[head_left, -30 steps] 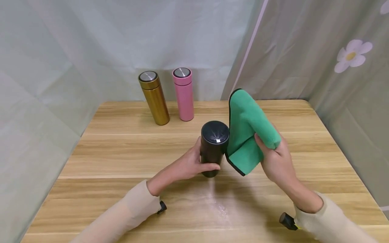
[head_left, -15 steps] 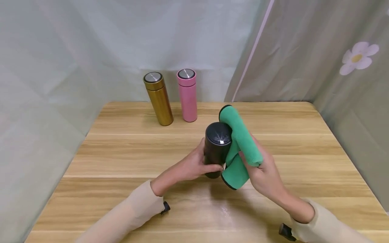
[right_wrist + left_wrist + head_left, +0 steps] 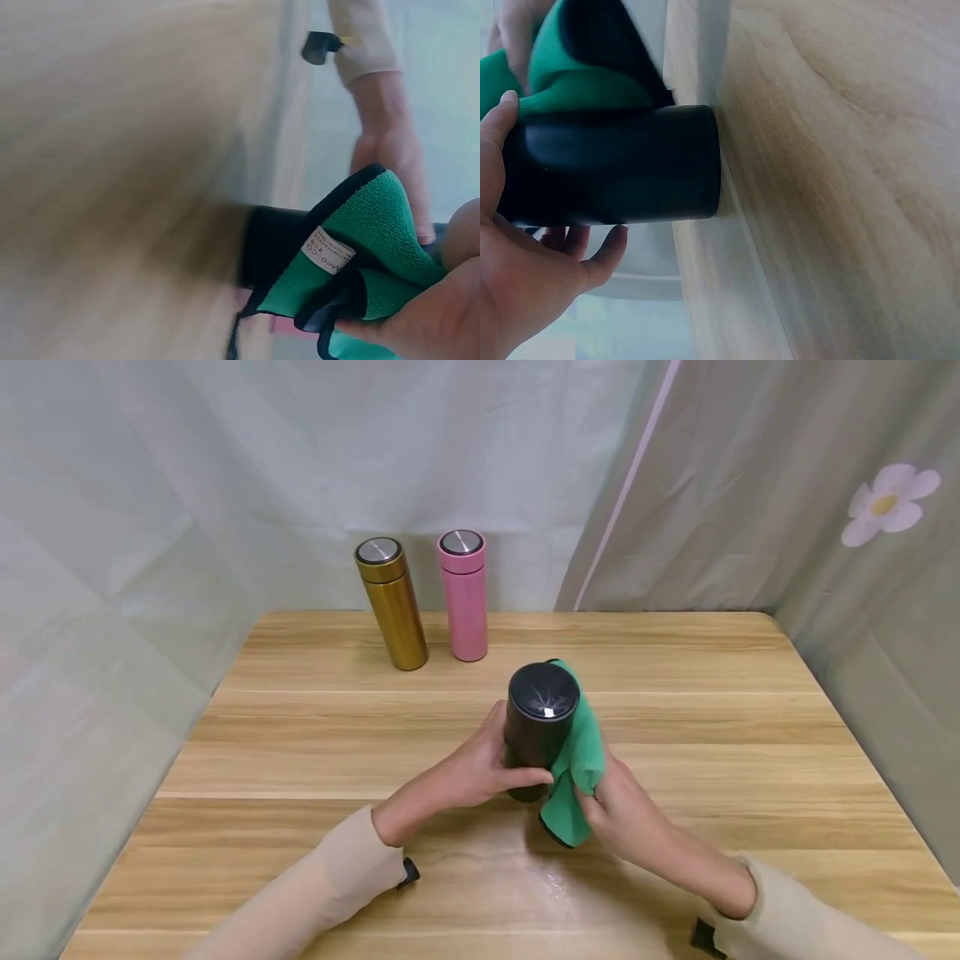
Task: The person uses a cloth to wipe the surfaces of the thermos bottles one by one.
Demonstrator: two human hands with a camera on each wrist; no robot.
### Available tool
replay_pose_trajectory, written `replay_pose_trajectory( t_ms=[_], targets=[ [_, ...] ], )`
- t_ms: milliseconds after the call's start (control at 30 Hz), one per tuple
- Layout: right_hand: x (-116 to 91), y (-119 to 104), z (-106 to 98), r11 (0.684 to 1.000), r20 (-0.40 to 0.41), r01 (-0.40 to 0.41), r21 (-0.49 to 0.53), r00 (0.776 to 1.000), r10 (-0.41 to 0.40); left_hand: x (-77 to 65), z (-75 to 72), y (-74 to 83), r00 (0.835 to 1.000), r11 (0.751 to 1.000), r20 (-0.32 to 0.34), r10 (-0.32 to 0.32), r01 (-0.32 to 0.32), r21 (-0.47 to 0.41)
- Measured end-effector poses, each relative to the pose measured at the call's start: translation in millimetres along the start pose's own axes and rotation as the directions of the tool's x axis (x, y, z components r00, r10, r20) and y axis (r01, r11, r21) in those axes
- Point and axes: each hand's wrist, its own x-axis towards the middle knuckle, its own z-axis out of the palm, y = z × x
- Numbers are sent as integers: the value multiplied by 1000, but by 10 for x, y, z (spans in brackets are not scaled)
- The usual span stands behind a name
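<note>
In the head view my left hand grips a black cylindrical thermos with a glossy dark lid, thumb across its near side. My right hand holds a green cloth with black edging against the thermos's right side. The left wrist view shows the thermos from its base end, close over the table, fingers of my left hand around the upper part. Folded and bunched, the cloth carries a white label in the right wrist view and covers much of the thermos.
A gold thermos and a pink thermos, both with silver-topped lids, stand at the back of the wooden table. Small shiny wet-looking marks lie on the table in front. Pale curtains hang behind.
My right hand has moved left and slightly down, bringing the cloth from beside the thermos onto its right side. My left hand keeps its grip in nearly the same place.
</note>
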Motion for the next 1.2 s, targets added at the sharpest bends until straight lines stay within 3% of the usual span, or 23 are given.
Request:
replay_pose_trajectory(
  t_ms=[333,600,800,1033,1200],
  targets=[
    [-73,212,123,992,101,-111,-60,988,116,17,20,-12,1000,1000,-6,11,-11,-23],
    [-102,316,130,992,146,-99,-81,983,110,-6,26,13,998,996,5,-62,62,-66],
    [-66,308,102,982,105,-173,72,981,165,-30,50,28,997,997,-39,-59,57,-44],
    [-73,172,39,920,39,-266,286,963,266,-53,92,30,995,998,-85,-53,49,-44],
    [-131,-23,-16,909,26,-281,309,958,287,-87,111,42,994,998,-94,-61,59,-21]
  ],
)
